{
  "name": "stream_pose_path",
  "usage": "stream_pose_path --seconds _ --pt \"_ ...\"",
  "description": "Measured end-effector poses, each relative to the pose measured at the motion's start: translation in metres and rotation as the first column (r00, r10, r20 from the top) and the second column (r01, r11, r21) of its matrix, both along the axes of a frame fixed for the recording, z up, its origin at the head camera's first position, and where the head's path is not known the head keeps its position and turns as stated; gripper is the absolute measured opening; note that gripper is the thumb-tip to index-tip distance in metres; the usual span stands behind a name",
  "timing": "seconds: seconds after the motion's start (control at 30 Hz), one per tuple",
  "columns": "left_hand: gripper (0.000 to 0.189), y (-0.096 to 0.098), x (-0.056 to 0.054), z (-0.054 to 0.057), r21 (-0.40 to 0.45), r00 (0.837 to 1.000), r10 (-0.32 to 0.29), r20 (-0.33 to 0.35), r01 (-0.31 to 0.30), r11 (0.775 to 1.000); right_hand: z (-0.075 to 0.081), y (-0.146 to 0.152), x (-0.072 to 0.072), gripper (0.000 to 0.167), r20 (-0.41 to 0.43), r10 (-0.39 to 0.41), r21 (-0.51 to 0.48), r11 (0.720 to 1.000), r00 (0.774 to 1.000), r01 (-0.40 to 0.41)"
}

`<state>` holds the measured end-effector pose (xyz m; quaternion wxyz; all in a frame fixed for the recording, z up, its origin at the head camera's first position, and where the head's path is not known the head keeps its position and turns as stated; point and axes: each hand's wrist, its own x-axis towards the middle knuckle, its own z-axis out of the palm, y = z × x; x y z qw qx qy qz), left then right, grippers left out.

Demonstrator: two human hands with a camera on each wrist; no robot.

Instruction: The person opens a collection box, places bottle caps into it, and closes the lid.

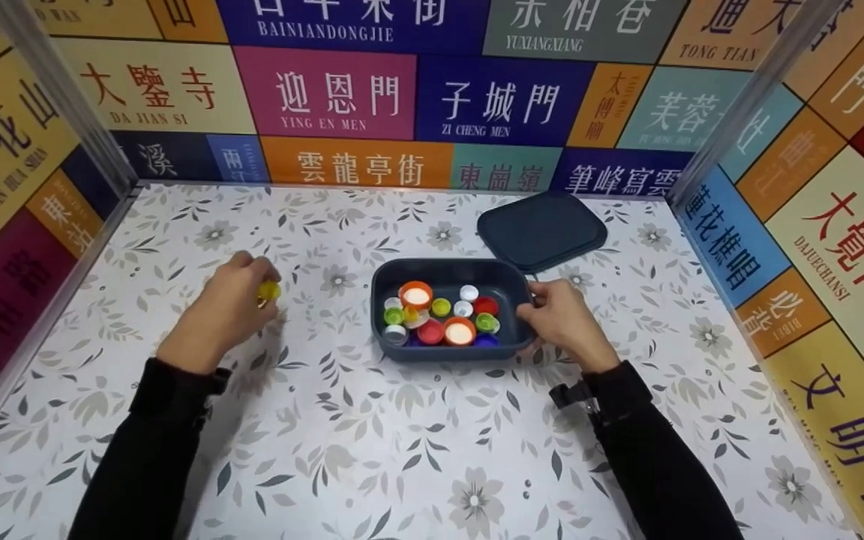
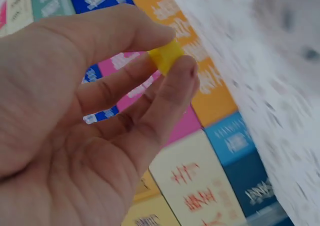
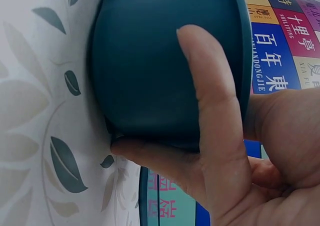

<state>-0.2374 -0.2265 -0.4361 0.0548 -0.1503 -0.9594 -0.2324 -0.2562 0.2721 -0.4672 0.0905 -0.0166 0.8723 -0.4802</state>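
My left hand (image 1: 223,309) is over the left part of the table, apart from the box. Between thumb and fingertips it pinches a small yellow cap (image 1: 271,290), which shows as a bright yellow piece (image 2: 167,56) in the left wrist view. At the centre stands a dark blue rectangular box (image 1: 451,354) without its lid, holding several small round caps in orange, white, green, red, yellow and blue. My right hand (image 1: 568,321) grips the box's right end, with fingers spread against the outer wall (image 3: 150,71) in the right wrist view.
Behind the box, to the right, the dark blue lid (image 1: 543,231) lies flat on the table. A flower-and-leaf patterned cover (image 1: 372,465) spreads over the tabletop. Panels with coloured lettered blocks (image 1: 327,94) rise at the back, left and right.
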Motion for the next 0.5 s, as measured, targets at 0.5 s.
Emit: stream_pose_path --seconds 0.5 --pt "0.029 0.1 -0.002 0.005 0.014 0.953 -0.191 -0.235 0.2 0.98 0.002 -0.002 -0.001 0.061 -0.008 -0.03 0.082 0.996 1.0 0.031"
